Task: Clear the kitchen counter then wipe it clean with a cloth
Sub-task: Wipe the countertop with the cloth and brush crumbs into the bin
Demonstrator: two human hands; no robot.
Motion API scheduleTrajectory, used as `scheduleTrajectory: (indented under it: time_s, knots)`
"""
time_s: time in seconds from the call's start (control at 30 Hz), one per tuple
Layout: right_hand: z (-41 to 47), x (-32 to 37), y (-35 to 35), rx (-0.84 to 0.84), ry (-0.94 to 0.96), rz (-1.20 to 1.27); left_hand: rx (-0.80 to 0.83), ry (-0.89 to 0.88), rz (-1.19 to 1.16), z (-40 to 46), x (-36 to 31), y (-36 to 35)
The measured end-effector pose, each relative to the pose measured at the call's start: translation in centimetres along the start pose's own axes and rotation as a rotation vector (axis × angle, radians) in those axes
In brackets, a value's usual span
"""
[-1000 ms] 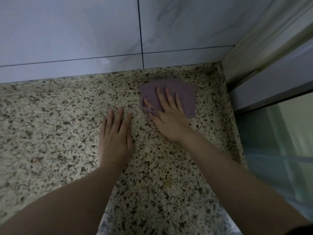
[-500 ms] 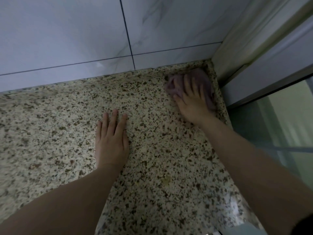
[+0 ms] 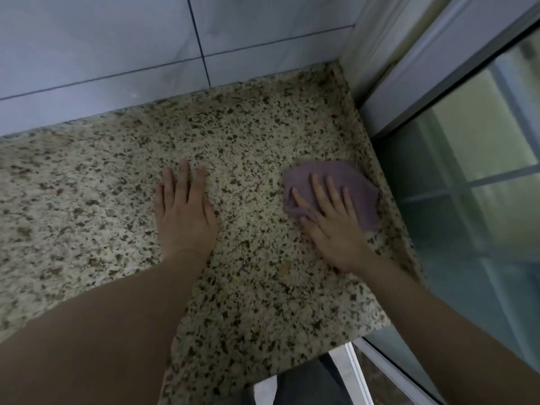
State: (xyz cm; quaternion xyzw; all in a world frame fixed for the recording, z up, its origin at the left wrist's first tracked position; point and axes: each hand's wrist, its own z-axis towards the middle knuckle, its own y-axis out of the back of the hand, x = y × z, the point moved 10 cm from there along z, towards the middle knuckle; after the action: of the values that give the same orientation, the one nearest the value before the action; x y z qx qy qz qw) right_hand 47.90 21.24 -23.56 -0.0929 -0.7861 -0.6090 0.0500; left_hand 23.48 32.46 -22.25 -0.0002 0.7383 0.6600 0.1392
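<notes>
We note the cloth (image 3: 355,190) has come back from the far corner, now mid-table (image 3: 87,185) by the R edge. R hand (image 3: 330,220) flat, fingers spread, pressing it; L hand (image 3: 184,211) flat, holding nothing. No items seen; wiping ongoing.

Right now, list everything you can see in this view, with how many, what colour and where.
counter: one, speckled beige and brown stone, fills the middle of the view
cloth: one, purple, flat on the counter near its right edge
wall tiles: several, pale grey-white, behind the counter
window: one, glass in a pale frame, along the right side
left hand: one, flat on the bare counter, palm down
right hand: one, fingers spread, pressing on the cloth
</notes>
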Motion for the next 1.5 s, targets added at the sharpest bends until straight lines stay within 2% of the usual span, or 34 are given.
scheduleTrajectory:
  time_s: [0.1, 0.2, 0.4, 0.47, 0.57, 0.63, 0.93, 1.03, 1.17, 1.27, 1.5]
  knots:
    - [4.4, -2.7, 1.7, 0.036, -0.036, 0.055, -0.017, 0.0, 0.007, 0.1, 0.1, 0.0]
    - [4.5, -3.8, 2.0, 0.042, -0.06, 0.101, -0.027, -0.015, -0.011, 0.3, 0.1, 0.1]
    - [-7.7, -4.0, -0.4, -0.047, -0.223, 0.326, -0.071, -0.069, 0.008, 0.1, 0.0, 0.1]
    - [-11.2, -3.8, -1.3, -0.101, -0.316, 0.305, -0.095, -0.078, 0.007, 0.0, 0.0, 0.1]
    - [-12.9, -2.5, -2.1, -0.143, -0.528, 0.269, -0.132, -0.089, 0.015, -0.2, 0.1, 0.1]
    - [-12.1, 0.0, -2.7, -0.111, -0.571, 0.333, -0.16, -0.104, 0.008, -0.3, 0.0, 0.2]
    - [-9.7, 18.7, -4.4, -0.04, -0.166, 0.294, -0.135, -0.116, -0.029, 0.1, -0.1, 0.1]
    - [-9.7, 20.7, -4.8, -0.049, -0.115, 0.376, -0.14, -0.114, -0.025, 0.2, -0.1, 0.1]
    - [-9.9, 19.7, -4.3, 0.01, -0.067, 0.503, -0.177, -0.104, -0.011, 0.1, 0.1, 0.2]
    - [-9.3, 17.0, -4.0, 0.062, -0.052, 0.456, -0.182, -0.115, -0.012, 0.0, -0.2, 0.3]
    - [-5.7, 5.4, -1.1, 0.021, -0.044, 0.278, -0.141, -0.12, -0.007, -0.1, -0.3, 0.2]
